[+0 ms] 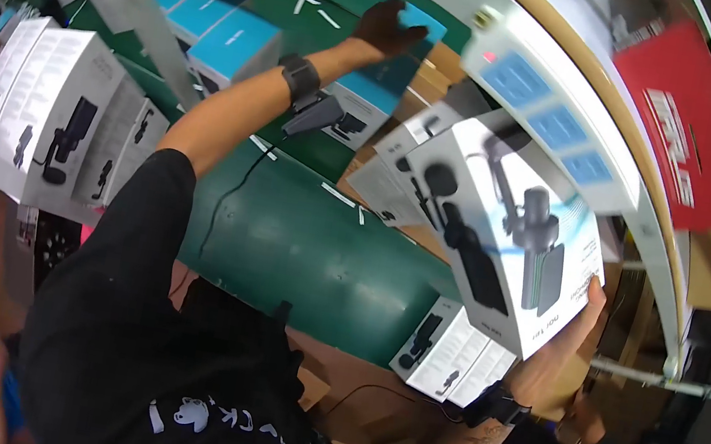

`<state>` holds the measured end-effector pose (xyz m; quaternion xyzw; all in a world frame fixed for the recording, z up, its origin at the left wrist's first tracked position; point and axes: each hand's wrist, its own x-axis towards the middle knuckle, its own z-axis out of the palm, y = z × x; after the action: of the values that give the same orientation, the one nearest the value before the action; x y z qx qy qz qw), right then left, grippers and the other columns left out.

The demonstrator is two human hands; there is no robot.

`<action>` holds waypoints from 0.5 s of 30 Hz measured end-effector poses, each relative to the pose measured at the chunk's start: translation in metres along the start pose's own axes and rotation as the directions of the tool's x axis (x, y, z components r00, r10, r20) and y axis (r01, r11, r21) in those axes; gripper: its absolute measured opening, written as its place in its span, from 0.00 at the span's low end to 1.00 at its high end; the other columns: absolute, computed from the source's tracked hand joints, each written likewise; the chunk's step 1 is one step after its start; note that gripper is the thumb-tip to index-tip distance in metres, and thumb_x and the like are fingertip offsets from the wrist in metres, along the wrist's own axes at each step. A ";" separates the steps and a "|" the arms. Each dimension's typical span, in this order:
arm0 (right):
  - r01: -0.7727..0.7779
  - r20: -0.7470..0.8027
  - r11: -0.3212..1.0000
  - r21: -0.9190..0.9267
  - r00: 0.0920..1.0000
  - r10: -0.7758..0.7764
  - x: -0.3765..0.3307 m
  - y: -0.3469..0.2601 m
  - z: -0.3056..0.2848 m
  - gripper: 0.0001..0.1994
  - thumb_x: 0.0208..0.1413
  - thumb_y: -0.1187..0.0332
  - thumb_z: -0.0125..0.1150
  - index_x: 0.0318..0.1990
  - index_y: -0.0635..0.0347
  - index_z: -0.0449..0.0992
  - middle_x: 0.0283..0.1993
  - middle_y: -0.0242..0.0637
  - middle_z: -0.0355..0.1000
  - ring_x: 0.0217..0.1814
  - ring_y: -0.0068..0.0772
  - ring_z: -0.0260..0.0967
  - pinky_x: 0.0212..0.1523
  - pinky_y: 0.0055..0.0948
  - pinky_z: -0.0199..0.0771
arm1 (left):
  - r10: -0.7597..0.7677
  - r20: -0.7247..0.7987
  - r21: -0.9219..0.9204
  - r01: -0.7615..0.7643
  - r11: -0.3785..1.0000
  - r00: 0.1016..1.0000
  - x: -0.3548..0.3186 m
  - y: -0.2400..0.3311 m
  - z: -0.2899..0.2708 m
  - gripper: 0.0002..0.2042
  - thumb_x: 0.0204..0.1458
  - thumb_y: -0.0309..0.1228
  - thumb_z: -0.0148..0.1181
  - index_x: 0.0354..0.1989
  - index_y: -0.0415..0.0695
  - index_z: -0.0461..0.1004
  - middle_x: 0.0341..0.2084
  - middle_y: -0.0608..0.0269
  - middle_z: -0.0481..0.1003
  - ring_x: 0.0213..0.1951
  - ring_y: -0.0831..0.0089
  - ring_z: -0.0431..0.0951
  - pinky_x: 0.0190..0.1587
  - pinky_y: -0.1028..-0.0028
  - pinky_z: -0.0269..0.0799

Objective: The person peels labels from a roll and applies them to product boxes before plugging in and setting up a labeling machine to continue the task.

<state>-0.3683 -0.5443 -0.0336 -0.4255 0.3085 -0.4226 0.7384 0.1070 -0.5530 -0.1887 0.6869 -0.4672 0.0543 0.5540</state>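
My left hand [388, 26] reaches far out and grips the top edge of a box with a blue face [366, 96] that stands among others. A dark band with a small device and a cable sits on that wrist [301, 77]. My right hand [579, 320] holds a large white box printed with a microphone picture [505, 234], tilted and lifted close to the camera. The fingers are under its lower right corner. More boxes of the same kind [403, 169] lie just behind it.
White microphone boxes stand in a row at the left [42, 110]. Blue-topped boxes [222, 32] lie on the green surface [313, 248]. Two more white boxes [451, 353] lie near my right wrist. A white frame with blue labels [547, 104] and a red carton [678, 117] are at the right.
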 end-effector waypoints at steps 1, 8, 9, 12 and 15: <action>-0.006 0.001 1.000 -0.015 1.000 0.006 0.007 0.000 -0.008 0.27 0.57 0.56 0.54 0.58 0.66 0.64 0.53 0.44 0.71 0.51 0.38 0.71 0.52 0.33 0.72 | -0.218 0.083 0.195 0.199 0.961 0.972 -0.024 0.010 0.005 0.37 0.41 0.59 0.64 0.48 0.37 0.70 0.49 0.42 0.71 0.51 0.49 0.71 0.52 0.63 0.69; 0.134 -0.264 0.935 -0.328 0.938 -0.227 0.001 0.052 0.042 0.27 0.66 0.51 0.41 0.63 0.63 0.59 0.61 0.40 0.63 0.62 0.35 0.61 0.61 0.33 0.60 | -0.490 0.283 0.604 0.244 0.759 0.824 -0.081 0.042 0.009 0.55 0.36 0.69 0.57 0.68 0.44 0.49 0.67 0.34 0.42 0.67 0.39 0.48 0.60 0.37 0.49; 0.141 -0.262 0.932 -0.334 0.936 -0.236 -0.001 0.054 0.050 0.28 0.67 0.51 0.38 0.65 0.63 0.57 0.63 0.40 0.61 0.65 0.35 0.58 0.63 0.34 0.56 | -0.515 0.224 0.599 0.301 0.742 0.827 -0.077 0.044 0.012 0.58 0.35 0.71 0.56 0.70 0.44 0.44 0.68 0.35 0.37 0.68 0.35 0.42 0.60 0.32 0.44; 0.222 -0.224 0.870 -0.440 0.911 -0.346 -0.023 0.049 0.044 0.27 0.67 0.52 0.35 0.64 0.64 0.58 0.63 0.43 0.60 0.64 0.36 0.58 0.63 0.36 0.57 | -0.552 0.283 0.569 0.325 0.755 0.784 -0.070 0.032 0.027 0.60 0.32 0.67 0.62 0.70 0.44 0.41 0.67 0.31 0.39 0.63 0.32 0.55 0.53 0.33 0.56; 0.164 -0.415 0.698 -0.697 0.703 -0.578 -0.070 0.099 0.020 0.22 0.66 0.58 0.38 0.53 0.68 0.68 0.50 0.43 0.70 0.50 0.36 0.68 0.53 0.35 0.67 | -0.575 0.277 0.557 0.359 0.749 0.770 -0.071 0.024 0.016 0.59 0.29 0.59 0.67 0.69 0.42 0.43 0.65 0.29 0.43 0.56 0.31 0.65 0.48 0.40 0.67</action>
<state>-0.3477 -0.4475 -0.1064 -0.5374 0.5484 -0.5602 0.3109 0.0429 -0.5236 -0.2199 0.8913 -0.3572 -0.1314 0.2463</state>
